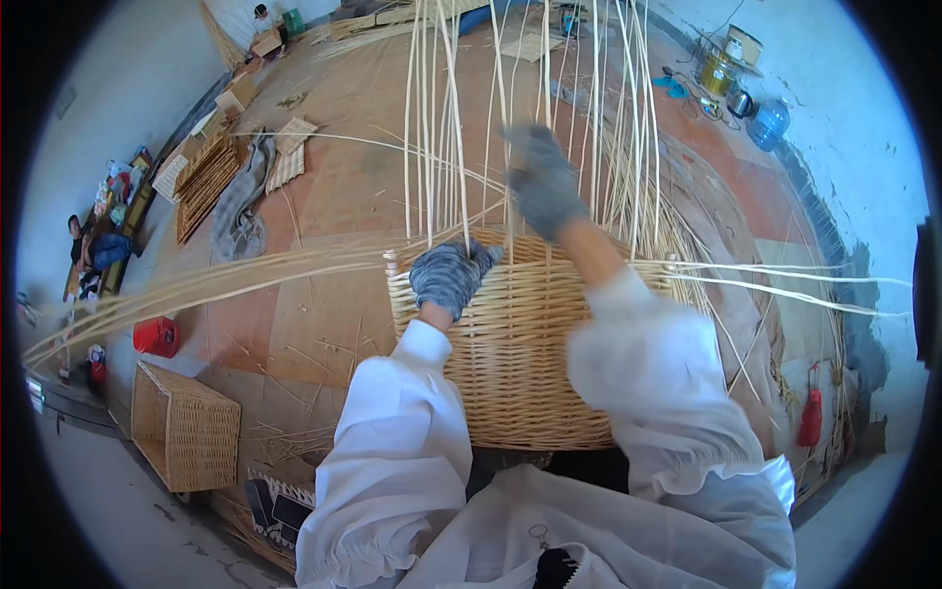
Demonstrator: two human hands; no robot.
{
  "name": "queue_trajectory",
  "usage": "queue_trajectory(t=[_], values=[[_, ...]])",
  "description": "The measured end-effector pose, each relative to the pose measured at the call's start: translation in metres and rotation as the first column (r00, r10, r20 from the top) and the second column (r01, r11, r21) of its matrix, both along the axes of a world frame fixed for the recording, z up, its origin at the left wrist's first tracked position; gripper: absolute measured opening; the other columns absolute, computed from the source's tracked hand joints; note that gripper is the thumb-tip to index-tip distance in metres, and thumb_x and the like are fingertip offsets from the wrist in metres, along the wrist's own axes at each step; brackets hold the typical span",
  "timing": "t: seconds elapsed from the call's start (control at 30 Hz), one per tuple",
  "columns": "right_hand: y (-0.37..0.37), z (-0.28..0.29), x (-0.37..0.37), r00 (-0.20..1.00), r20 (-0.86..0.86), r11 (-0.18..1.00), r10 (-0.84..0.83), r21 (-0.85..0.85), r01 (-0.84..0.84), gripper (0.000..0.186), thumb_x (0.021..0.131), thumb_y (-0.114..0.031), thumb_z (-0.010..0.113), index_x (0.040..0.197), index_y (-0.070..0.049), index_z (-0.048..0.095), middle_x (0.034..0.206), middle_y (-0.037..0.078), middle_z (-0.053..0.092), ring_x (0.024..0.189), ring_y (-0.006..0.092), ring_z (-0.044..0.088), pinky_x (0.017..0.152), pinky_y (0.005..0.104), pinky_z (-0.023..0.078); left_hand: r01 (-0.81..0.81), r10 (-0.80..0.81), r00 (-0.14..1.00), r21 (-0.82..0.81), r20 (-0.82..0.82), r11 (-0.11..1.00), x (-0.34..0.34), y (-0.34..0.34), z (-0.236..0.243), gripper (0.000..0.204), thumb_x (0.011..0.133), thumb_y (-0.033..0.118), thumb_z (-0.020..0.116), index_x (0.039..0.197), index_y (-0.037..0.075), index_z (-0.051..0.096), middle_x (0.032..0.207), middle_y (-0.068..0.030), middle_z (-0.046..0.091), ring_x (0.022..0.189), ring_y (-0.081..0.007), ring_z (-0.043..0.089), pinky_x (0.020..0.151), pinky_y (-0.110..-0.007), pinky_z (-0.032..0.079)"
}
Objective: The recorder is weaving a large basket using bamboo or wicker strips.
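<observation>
A partly woven wicker basket (520, 363) stands upright in front of me, with tall pale stakes (639, 157) rising from its top edge and loose weaving rods (775, 275) reaching out to both sides. My left hand (453, 276), in a mottled grey glove, is closed on the top edge at the foot of a stake. My right hand (543, 182), in a grey glove, is raised above the basket among the stakes, blurred by motion; I cannot make out its fingers or anything in them.
A finished basket (186, 422) and red container (155, 335) lie left on the floor, with woven panels (206, 187) and grey cloth beyond. Two other people (108, 245) (270, 29) are at left and back. A kettle (740, 99) and water jug (769, 126) stand right, by the wall.
</observation>
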State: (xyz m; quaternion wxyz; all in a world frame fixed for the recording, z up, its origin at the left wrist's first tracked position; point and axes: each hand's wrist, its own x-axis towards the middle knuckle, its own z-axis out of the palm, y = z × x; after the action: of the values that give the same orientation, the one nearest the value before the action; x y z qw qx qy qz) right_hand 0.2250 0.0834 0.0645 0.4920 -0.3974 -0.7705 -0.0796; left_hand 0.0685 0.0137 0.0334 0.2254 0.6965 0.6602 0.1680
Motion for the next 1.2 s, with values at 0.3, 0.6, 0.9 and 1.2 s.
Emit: queue_trajectory(t=[0.3,0.6,0.9,1.2], values=[[-0.050,-0.069,0.068,-0.142,-0.910,0.501,0.389,0.338,-0.797,0.019,0.091,-0.012,0.045,0.109,-0.008,0.050,0.065,0.003,0.045,0.051,0.0128,0.043,0.049,0.0260,0.044,-0.147,0.149,0.989,-0.120,0.014,0.982,0.026,0.006,0.022,0.065,0.069,0.064,0.058,0.105,0.010,0.064,0.099,-0.0111,0.065,0.096,-0.0281,0.060,0.084,-0.037,0.043],[-0.089,-0.026,0.033,-0.029,-0.994,0.449,0.103,0.072,-0.891,0.014,0.085,-0.010,0.057,0.095,-0.003,0.049,0.081,0.009,0.056,0.070,0.0167,0.057,0.064,0.0317,0.052,-0.046,-0.005,0.979,-0.245,-0.202,0.968,0.011,0.060,-0.022,0.080,0.067,0.070,0.054,0.117,0.007,0.056,0.109,-0.0122,0.062,0.100,-0.0313,0.059,0.091,-0.041,0.039],[0.002,-0.013,0.096,0.953,0.226,0.980,-0.200,0.045,0.195,0.027,0.077,-0.005,0.059,0.103,-0.003,0.051,0.078,0.011,0.058,0.078,0.0203,0.059,0.072,0.0335,0.051,0.269,-0.207,0.890,0.102,-0.407,0.958,0.113,-0.039,0.003,0.086,0.070,0.070,0.052,0.137,0.020,0.033,0.112,-0.0165,0.053,0.114,-0.0284,0.043,0.101,-0.050,0.020],[-0.110,-0.027,0.183,0.421,-0.889,0.888,-0.180,-0.331,-0.320,0.023,0.087,-0.011,0.048,0.106,0.002,0.048,0.073,0.011,0.060,0.058,0.0186,0.060,0.051,0.0344,0.051,0.056,0.157,0.954,0.667,-0.256,0.743,0.128,-0.050,-0.036,0.059,0.071,0.063,0.057,0.108,0.018,0.063,0.117,-0.0180,0.049,0.116,-0.0282,0.039,0.104,-0.053,0.012]])
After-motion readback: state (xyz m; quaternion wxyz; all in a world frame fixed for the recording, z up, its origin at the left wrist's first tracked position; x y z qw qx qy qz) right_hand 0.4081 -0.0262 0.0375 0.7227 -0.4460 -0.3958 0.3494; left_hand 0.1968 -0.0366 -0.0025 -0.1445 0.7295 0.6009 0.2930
